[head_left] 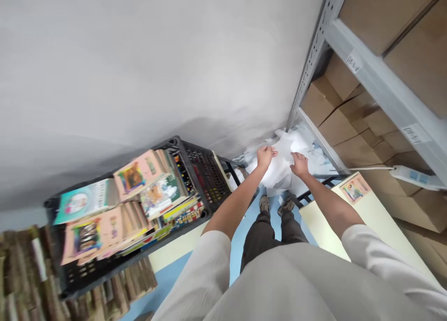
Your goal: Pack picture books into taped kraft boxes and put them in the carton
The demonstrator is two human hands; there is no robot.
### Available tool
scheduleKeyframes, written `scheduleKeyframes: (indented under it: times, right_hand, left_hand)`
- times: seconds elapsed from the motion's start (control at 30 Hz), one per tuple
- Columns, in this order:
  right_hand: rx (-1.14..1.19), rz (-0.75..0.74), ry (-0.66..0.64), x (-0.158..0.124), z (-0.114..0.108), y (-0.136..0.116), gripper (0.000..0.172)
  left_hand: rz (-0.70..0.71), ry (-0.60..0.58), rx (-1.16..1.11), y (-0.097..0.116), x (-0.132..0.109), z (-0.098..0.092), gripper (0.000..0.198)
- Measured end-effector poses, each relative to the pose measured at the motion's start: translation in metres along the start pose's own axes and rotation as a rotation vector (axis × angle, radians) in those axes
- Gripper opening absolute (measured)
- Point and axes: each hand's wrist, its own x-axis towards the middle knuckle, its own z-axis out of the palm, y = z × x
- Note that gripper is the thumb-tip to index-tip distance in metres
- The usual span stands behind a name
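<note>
My left hand [266, 157] and my right hand [299, 164] are stretched out in front of me, a short way apart. Between them hangs a thin white sheet [283, 157]; paper or plastic, I cannot tell. The fingers of both hands are closed at its edges, the left in a pinch and the right with thumb and fingers bent. Below and behind lies a heap of crumpled white sheets [307, 141] in the corner, so the held sheet's outline partly blends into it.
At left, a black plastic crate [200, 172] full of books stands on a pale table. Stacked books [115, 283] lie below it. On the right, a pale tabletop [387, 223] bears one booklet [355, 189]. Metal shelving [380, 69] holds cardboard boxes [359, 130]; a white power strip [415, 176] hangs there.
</note>
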Motion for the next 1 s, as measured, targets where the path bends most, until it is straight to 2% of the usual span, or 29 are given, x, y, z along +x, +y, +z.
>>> scheduleKeyframes:
  times: [0.1,0.17,0.23,0.33,0.53,0.63,0.73,0.9,1.0]
  right_hand:
    - [0.010,0.033,0.089,-0.007,-0.033,-0.017,0.036]
    - [-0.001,0.063,0.154,-0.022,-0.054,-0.022,0.032]
    - [-0.038,0.096,0.207,-0.047,-0.073,-0.021,0.032]
    - [-0.155,0.165,0.226,-0.102,-0.095,-0.010,0.030]
    - [-0.303,0.362,0.142,-0.226,-0.116,0.028,0.035]
    - [-0.258,0.495,0.112,-0.280,-0.115,0.046,0.036]
    - [-0.159,0.643,0.077,-0.329,-0.102,0.059,0.037]
    - [0.015,0.798,0.046,-0.401,-0.060,0.078,0.037]
    - [0.098,0.820,0.043,-0.433,-0.034,0.090,0.034]
  left_hand:
    - [0.056,-0.019,0.095,0.033,-0.011,-0.022,0.017]
    - [0.099,-0.030,0.211,0.045,-0.020,-0.029,0.013]
    - [0.122,-0.050,0.323,0.049,-0.031,-0.026,0.008]
    - [0.145,-0.137,0.443,0.044,-0.054,-0.005,0.005]
    - [0.347,-0.394,0.623,0.023,-0.115,0.064,0.015]
    - [0.491,-0.551,0.701,0.006,-0.149,0.099,0.021]
    - [0.596,-0.684,0.795,-0.017,-0.182,0.127,0.023]
    - [0.686,-0.856,0.984,-0.063,-0.228,0.157,0.022]
    - [0.694,-0.899,1.082,-0.087,-0.247,0.169,0.020]
